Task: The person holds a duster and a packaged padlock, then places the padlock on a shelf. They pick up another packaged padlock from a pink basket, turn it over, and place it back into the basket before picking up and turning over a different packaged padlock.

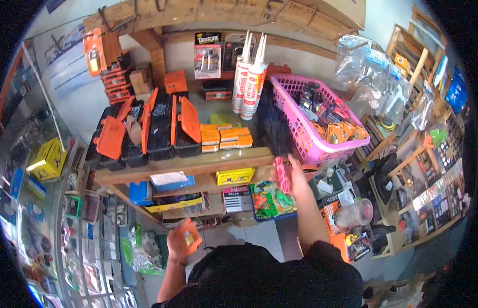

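Observation:
My left hand (178, 243) is raised low at the left and grips a small orange packet (190, 237). My right hand (294, 180) reaches up to the near rim of a pink plastic basket (295, 134) that rests on a wooden shelf (187, 165), and its fingers wrap the basket's edge. The basket holds several orange carded items (341, 132) and dark hardware pieces.
Open orange-and-black tool cases (146, 131), small orange boxes (226, 137) and upright white sealant tubes (249, 77) share the shelf. Boxes and packets fill the shelf below. A glass display counter (54, 215) runs on the left, and bagged goods hang at the right (372, 77).

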The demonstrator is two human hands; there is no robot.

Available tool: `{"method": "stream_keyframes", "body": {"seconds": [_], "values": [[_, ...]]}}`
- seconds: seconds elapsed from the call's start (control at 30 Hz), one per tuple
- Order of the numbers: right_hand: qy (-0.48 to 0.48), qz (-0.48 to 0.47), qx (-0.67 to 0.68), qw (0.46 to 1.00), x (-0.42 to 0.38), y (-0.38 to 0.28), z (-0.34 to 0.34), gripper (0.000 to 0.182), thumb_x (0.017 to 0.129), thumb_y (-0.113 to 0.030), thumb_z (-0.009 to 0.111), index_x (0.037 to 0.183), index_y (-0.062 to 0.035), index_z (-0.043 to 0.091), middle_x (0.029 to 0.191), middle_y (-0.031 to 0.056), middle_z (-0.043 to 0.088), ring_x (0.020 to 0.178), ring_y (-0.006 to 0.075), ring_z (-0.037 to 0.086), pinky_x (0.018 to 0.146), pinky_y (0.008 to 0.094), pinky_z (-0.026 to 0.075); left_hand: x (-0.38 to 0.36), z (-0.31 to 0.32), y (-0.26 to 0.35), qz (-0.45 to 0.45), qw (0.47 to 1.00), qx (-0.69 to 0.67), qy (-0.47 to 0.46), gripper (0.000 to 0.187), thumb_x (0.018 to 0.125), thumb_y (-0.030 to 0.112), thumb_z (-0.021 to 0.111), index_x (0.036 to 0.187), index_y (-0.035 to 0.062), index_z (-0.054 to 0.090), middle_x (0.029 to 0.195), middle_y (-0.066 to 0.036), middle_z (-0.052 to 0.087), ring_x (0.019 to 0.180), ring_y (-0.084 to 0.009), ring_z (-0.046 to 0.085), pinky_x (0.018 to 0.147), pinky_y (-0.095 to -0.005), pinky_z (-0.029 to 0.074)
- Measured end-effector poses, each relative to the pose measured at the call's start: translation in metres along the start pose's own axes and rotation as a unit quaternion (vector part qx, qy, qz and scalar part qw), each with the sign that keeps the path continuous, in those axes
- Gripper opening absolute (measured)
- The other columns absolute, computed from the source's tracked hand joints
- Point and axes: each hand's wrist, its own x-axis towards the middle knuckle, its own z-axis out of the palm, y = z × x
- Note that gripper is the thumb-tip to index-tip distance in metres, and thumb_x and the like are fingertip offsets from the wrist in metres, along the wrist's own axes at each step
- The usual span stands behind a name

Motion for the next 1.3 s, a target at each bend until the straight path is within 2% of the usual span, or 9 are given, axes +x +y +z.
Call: {"method": "stream_keyframes", "body": {"seconds": [0.17, 0.4, 0.6, 0.8, 0.93, 1.0, 1.07, 1.2, 1.3], "values": [[0.05, -0.066, -0.033, 0.996, 0.037, 0.012, 0.008, 0.033, 0.084, -0.041, 0.048, 0.089, -0.0098, 0.056, 0.075, 0.0061, 0.061, 0.063, 0.0224, 0.061, 0.052, 0.0337, 0.048, 0.029, 0.034, 0.021, -0.048, 0.987, -0.137, -0.07, 0.047, 0.085, 0.034, 0.032, 0.116, 0.0024, 0.047, 0.108, -0.017, 0.055, 0.095, -0.0331, 0.055, 0.079, -0.0476, 0.045], [-0.026, 0.048, -0.029, 0.998, -0.076, 0.133, -0.022, 0.026, 0.077, -0.019, 0.054, 0.098, -0.0031, 0.052, 0.087, 0.0097, 0.059, 0.078, 0.0261, 0.061, 0.072, 0.0384, 0.049, -0.016, -0.012, 0.013, -0.021, 0.984, -0.171, -0.036, 0.055, 0.078, 0.039, 0.041, 0.119, 0.0032, 0.044, 0.111, -0.015, 0.053, 0.105, -0.0346, 0.048, 0.09, -0.053, 0.035], [0.028, 0.058, -0.102, 0.993, -0.091, 0.2, -0.028, 0.027, 0.08, -0.022, 0.056, 0.094, 0.0006, 0.049, 0.069, 0.0093, 0.055, 0.059, 0.0222, 0.058, 0.054, 0.0332, 0.047, -0.017, -0.07, 0.018, -0.013, 0.942, -0.32, 0.102, 0.058, 0.08, 0.046, 0.034, 0.122, 0.0064, 0.042, 0.12, -0.012, 0.046, 0.111, -0.0381, 0.041, 0.092, -0.0574, 0.029], [0.312, -0.101, -0.239, 0.914, -0.103, 0.195, -0.01, 0.035, 0.085, -0.029, 0.053, 0.06, -0.0049, 0.045, 0.053, 0.0017, 0.045, 0.044, 0.0105, 0.04, 0.041, 0.0258, 0.031, 0.024, -0.016, 0.052, 0.004, 0.976, -0.197, -0.092, 0.068, 0.08, 0.061, 0.034, 0.13, 0.0163, 0.033, 0.127, -0.009, 0.04, 0.115, -0.0375, 0.038, 0.083, -0.0623, 0.034], [0.164, -0.181, -0.376, 0.894, -0.122, 0.201, -0.02, 0.032, 0.085, -0.028, 0.047, 0.065, -0.0036, 0.047, 0.053, 0.0058, 0.045, 0.044, 0.0166, 0.043, 0.042, 0.0295, 0.035, 0.05, 0.007, 0.057, 0.038, 0.977, -0.15, -0.146, 0.07, 0.08, 0.064, 0.03, 0.13, 0.0151, 0.031, 0.129, -0.011, 0.038, 0.112, -0.0381, 0.041, 0.083, -0.0631, 0.035], [0.069, -0.419, -0.685, 0.592, -0.123, 0.208, -0.027, 0.021, 0.078, -0.021, 0.051, 0.09, -0.0055, 0.057, 0.07, 0.0178, 0.056, 0.067, 0.0327, 0.054, 0.058, 0.0408, 0.041, 0.049, 0.022, 0.06, 0.009, 0.96, -0.212, -0.184, 0.073, 0.08, 0.064, 0.028, 0.13, 0.0104, 0.03, 0.128, -0.013, 0.04, 0.113, -0.0367, 0.041, 0.088, -0.0592, 0.033], [-0.01, -0.184, -0.741, 0.646, -0.114, 0.207, -0.039, 0.03, 0.079, -0.025, 0.054, 0.101, -0.0045, 0.055, 0.078, 0.0189, 0.059, 0.072, 0.0342, 0.057, 0.063, 0.0401, 0.043, 0.057, 0.016, 0.06, -0.021, 0.941, -0.313, -0.123, 0.076, 0.08, 0.064, 0.029, 0.13, 0.0077, 0.029, 0.129, -0.015, 0.037, 0.114, -0.0372, 0.039, 0.092, -0.0556, 0.032], [-0.023, -0.094, -0.76, 0.642, -0.103, 0.215, 0.002, 0.033, 0.08, -0.029, 0.055, 0.099, -0.0015, 0.055, 0.079, 0.0188, 0.06, 0.072, 0.0333, 0.058, 0.064, 0.0397, 0.043, 0.047, 0.022, 0.062, 0.049, 0.927, -0.252, -0.275, 0.078, 0.079, 0.065, 0.031, 0.129, 0.0044, 0.032, 0.131, -0.018, 0.035, 0.117, -0.0359, 0.038, 0.099, -0.048, 0.028], [-0.021, -0.127, -0.667, 0.733, -0.093, 0.218, 0.009, 0.037, 0.08, -0.031, 0.058, 0.063, 0.0006, 0.051, 0.058, 0.019, 0.051, 0.053, 0.0331, 0.052, 0.048, 0.0404, 0.038, 0.042, 0.016, 0.072, 0.033, 0.934, -0.342, -0.097, 0.076, 0.08, 0.063, 0.032, 0.132, 0.0087, 0.027, 0.134, -0.02, 0.029, 0.117, -0.0411, 0.034, 0.093, -0.0571, 0.03]]}}
